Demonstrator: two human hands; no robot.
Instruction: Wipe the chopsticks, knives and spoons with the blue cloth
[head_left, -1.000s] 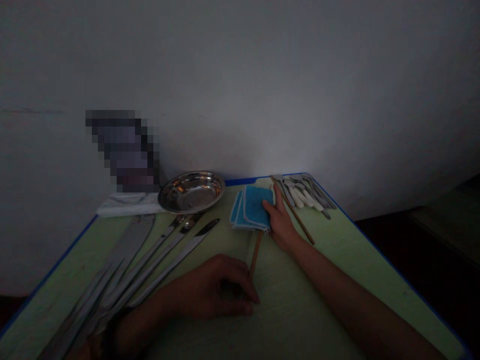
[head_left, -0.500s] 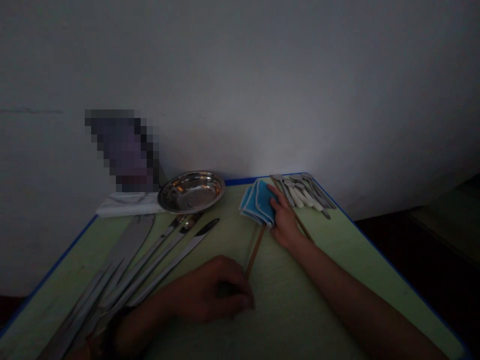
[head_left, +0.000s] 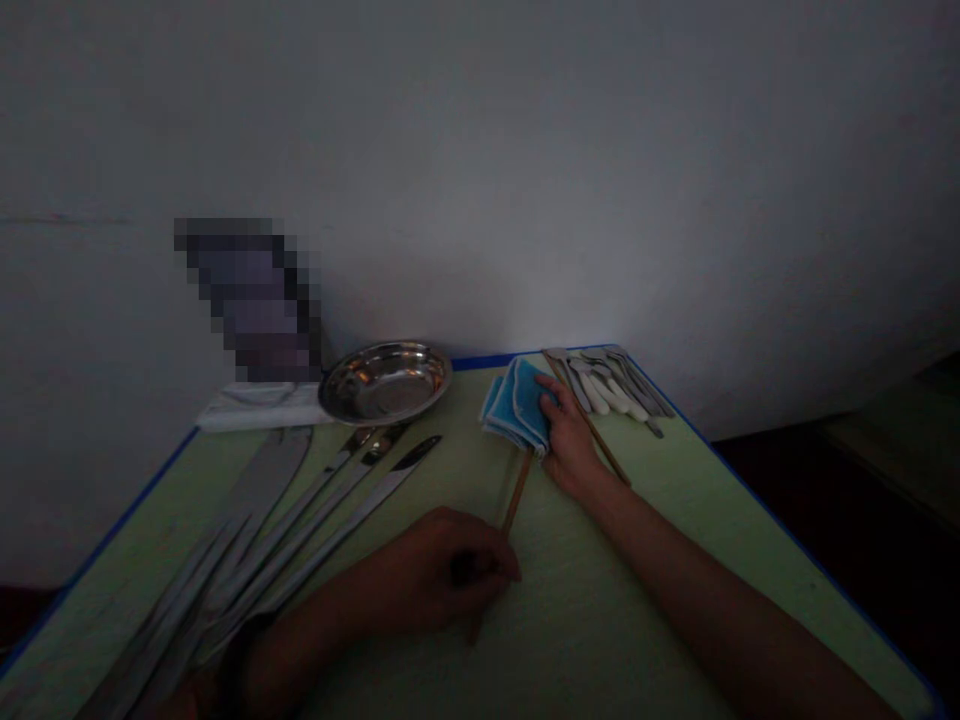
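In the head view, my right hand [head_left: 571, 440] grips a folded blue cloth [head_left: 525, 405] with a pale edge. A thin brown chopstick [head_left: 517, 490] slants down out of the cloth; its upper end is hidden there. My left hand [head_left: 457, 565] is closed in a pinch around the lower part of the chopstick, whose bottom end shows dimly below the fingers. A second chopstick [head_left: 613, 465] lies on the table just past my right wrist. My left forearm reaches over the handles of several long metal knives and forks [head_left: 315, 540].
A shiny steel bowl [head_left: 386, 385] stands at the back of the pale green table [head_left: 600, 630], against the wall. Left of it lie a white folded packet [head_left: 262, 412] and a blurred-out upright object [head_left: 251, 300]. Several spoons and white-handled cutlery [head_left: 611, 385] lie at the back right.
My left hand has moved slightly up and right along the chopstick, its fingers closing closer together. My right hand and the cloth stay nearly where they were.
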